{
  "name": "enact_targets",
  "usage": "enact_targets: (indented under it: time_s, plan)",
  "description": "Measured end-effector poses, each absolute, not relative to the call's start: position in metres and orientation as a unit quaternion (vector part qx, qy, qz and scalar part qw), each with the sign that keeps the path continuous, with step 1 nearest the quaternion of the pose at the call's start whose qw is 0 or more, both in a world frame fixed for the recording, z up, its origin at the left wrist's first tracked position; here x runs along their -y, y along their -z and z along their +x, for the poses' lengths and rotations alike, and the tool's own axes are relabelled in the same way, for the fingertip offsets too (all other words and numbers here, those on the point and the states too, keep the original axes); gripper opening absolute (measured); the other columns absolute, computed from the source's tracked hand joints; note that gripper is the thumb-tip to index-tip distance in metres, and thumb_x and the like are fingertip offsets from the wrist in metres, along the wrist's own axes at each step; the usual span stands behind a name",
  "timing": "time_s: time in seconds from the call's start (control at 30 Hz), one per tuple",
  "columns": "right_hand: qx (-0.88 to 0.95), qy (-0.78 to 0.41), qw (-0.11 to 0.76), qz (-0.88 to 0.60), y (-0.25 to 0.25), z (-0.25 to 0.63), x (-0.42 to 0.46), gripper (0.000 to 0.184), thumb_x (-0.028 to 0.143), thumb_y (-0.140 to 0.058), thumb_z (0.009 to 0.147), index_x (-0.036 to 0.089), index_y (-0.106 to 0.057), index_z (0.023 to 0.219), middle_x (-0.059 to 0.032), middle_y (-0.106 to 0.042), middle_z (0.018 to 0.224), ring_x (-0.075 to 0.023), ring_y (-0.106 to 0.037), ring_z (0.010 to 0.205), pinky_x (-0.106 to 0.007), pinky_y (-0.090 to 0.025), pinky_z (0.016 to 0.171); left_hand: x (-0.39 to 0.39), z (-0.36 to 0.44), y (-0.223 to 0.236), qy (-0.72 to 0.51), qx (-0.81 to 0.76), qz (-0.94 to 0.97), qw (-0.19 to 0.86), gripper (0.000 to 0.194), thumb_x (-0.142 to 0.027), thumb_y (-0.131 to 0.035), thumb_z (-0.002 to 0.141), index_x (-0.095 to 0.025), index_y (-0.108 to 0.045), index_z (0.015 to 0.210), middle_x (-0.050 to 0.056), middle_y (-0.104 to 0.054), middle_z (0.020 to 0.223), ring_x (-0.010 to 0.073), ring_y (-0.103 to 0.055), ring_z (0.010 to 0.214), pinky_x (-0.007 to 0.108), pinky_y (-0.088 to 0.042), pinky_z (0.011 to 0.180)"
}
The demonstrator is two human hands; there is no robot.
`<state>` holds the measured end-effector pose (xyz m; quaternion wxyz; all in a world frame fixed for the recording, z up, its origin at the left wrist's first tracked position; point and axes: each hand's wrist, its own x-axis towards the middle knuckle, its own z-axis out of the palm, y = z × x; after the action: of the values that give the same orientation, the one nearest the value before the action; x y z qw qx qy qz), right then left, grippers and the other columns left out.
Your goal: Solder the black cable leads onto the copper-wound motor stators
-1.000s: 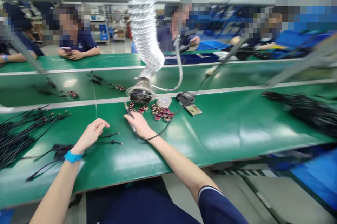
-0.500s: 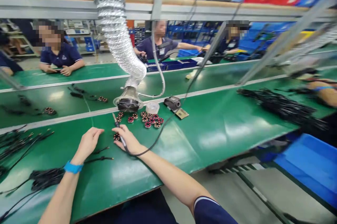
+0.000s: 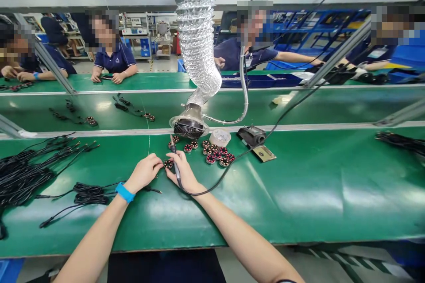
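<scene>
My left hand (image 3: 144,173), with a blue wristband (image 3: 125,192), is closed in a pinch, its fingertips at the left edge of a small round motor stator (image 3: 168,164) with copper windings. My right hand (image 3: 185,172) grips a soldering iron (image 3: 176,165), tip pointing up and away, and its thumb and fingers also hold the stator's right side. A thin wire (image 3: 148,139) hangs down just behind my left hand. Beyond my hands lie several more stators (image 3: 217,154). Under my left forearm is a bundled black cable (image 3: 88,193).
A fume duct (image 3: 197,21) ends in a hood (image 3: 188,123) over the green bench (image 3: 299,194). Behind the stators stand a tape roll (image 3: 220,137) and an iron holder (image 3: 251,136). Black cables (image 3: 29,172) are heaped at left. The iron's cord (image 3: 229,170) crosses right. Several co-workers sit opposite.
The view has turned left. My left hand has come across to the stator, closing the gap between my hands. The right hand still holds the soldering iron and the stator.
</scene>
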<state>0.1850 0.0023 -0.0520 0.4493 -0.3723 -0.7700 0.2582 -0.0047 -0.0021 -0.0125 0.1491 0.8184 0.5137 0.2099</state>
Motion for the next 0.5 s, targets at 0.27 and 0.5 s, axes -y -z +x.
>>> enact_targets:
  time_s: [0.27, 0.5]
  plan:
    - [0.764, -0.273, 0.464, -0.356, 0.056, 0.185, -0.005, 0.048, 0.011, -0.062, 0.082, 0.025, -0.050, 0.127, -0.0070, -0.046, 0.119, -0.0167, -0.063, 0.099, -0.034, -0.055, 0.092, 0.000, -0.006, 0.015, -0.219, -0.529, 0.762, 0.304, 0.022, -0.034, -0.055, 0.088, -0.017, -0.068, 0.084, 0.004, -0.067, 0.081, 0.0170, -0.059, 0.071, 0.028, -0.044, 0.066]
    - [0.768, -0.289, 0.459, -0.342, 0.056, 0.186, -0.007, 0.047, 0.008, -0.062, 0.081, 0.024, -0.052, 0.124, -0.0058, -0.047, 0.115, -0.0157, -0.063, 0.098, -0.033, -0.055, 0.093, -0.008, -0.008, 0.007, -0.276, -0.488, 0.681, 0.471, 0.024, -0.038, -0.063, 0.082, -0.014, -0.067, 0.082, 0.005, -0.069, 0.081, 0.0175, -0.061, 0.077, 0.029, -0.047, 0.074]
